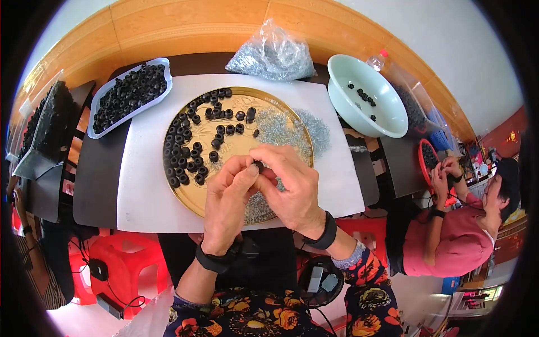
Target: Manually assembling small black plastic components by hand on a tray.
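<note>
I have the left hand [224,194] and right hand [295,191] together over the gold tray [240,148]. Fingers [245,177] of both are pinched closed — on one small black bead [258,165].

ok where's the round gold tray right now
In the head view, the round gold tray lies mid-picture on the white sheet, beneath the left hand and right hand, to the right of the pale blue tray.
</note>
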Demonstrator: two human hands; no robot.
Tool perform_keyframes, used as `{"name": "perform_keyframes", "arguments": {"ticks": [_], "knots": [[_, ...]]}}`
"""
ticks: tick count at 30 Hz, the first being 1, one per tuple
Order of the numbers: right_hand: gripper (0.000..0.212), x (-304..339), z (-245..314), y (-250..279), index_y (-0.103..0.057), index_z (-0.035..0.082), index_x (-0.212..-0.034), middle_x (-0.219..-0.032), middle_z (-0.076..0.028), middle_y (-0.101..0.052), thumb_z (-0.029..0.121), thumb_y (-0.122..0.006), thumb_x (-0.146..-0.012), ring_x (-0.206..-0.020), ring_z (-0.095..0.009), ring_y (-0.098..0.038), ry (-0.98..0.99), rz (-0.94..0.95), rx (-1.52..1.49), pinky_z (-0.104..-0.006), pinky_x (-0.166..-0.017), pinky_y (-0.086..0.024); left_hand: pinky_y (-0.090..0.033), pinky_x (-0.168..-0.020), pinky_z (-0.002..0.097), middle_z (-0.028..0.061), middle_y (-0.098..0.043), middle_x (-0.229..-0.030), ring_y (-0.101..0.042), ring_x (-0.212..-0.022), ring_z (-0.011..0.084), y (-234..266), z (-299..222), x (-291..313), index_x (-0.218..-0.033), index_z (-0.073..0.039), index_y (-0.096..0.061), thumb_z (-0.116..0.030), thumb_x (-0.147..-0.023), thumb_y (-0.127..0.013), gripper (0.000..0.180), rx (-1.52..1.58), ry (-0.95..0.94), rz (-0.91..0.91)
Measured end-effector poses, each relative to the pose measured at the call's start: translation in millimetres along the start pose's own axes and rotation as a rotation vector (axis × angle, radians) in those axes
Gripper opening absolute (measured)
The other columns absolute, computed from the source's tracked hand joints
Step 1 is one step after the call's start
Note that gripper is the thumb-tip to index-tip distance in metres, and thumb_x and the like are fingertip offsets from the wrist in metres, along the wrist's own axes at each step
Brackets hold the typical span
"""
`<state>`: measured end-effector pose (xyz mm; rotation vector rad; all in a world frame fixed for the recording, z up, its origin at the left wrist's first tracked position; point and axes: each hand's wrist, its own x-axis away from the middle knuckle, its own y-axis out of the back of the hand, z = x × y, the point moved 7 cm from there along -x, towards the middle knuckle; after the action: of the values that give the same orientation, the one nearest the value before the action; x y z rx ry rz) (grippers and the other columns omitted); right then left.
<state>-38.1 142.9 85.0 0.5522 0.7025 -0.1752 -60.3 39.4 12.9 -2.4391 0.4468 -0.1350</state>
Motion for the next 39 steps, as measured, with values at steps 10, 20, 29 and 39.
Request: {"name": "perform_keyframes", "arguments": {"ticks": [10, 20, 29, 39], "knots": [[0.036, 2.6, 3.5, 8.0, -0.062, 0.002, -0.105, -0.097, -0.012, -0.065, -0.011, -0.068, -0.072, -0.082, -0.028, -0.062, 0.074, -0.050, 0.041, -0.0345, -0.068, -0.052, -0.048, -0.082, 0.0247, 0.0033, -0.064, -0.092, -0.060, -0.088, 0.0101, -19.5, -9.0, 2.2, -0.110, 0.001, -0.059, -0.013, -0.099, -0.050, 0.020, 0.017, -0.004, -0.030], [0.035, 0.2, 2.9, 10.3, -0.064, 0.002, -0.106, -0.103, -0.012, -0.066, -0.008, -0.073, -0.075, -0.082, -0.021, -0.064, 0.077, -0.037, -0.022, -0.0283, -0.067, -0.054, -0.044, -0.073, 0.0220, 0.0034, -0.064, -0.094, -0.058, -0.081, 0.0079, -15.4, -15.2, 3.1, -0.117, 0.003, -0.058, -0.015, -0.099, -0.050, 0.027, -0.092, -0.078, 0.017], [0.042, 0.5, -0.9, 3.7, -0.063, 0.004, -0.110, -0.105, -0.009, -0.065, -0.008, -0.072, -0.071, -0.086, -0.024, -0.061, 0.051, 0.026, -0.059, -0.0293, -0.063, -0.054, -0.042, -0.073, 0.0214, 0.0038, -0.066, -0.092, -0.053, -0.080, 0.0054, -11.3, -15.8, 4.9, -0.108, 0.001, -0.062, -0.014, -0.099, -0.052, 0.020, -0.120, -0.140, -0.043], [0.044, 3.0, -3.5, 3.4, -0.062, 0.004, -0.113, -0.099, -0.011, -0.066, -0.007, -0.072, -0.071, -0.085, -0.029, -0.061, 0.013, 0.042, -0.057, -0.0366, -0.070, -0.051, -0.040, -0.069, 0.0204, 0.0015, -0.065, -0.090, -0.049, -0.077, 0.0035, -6.8, -10.3, 5.5, -0.104, 0.000, -0.063, -0.015, -0.098, -0.053, 0.019, -0.129, -0.118, -0.074]]}}
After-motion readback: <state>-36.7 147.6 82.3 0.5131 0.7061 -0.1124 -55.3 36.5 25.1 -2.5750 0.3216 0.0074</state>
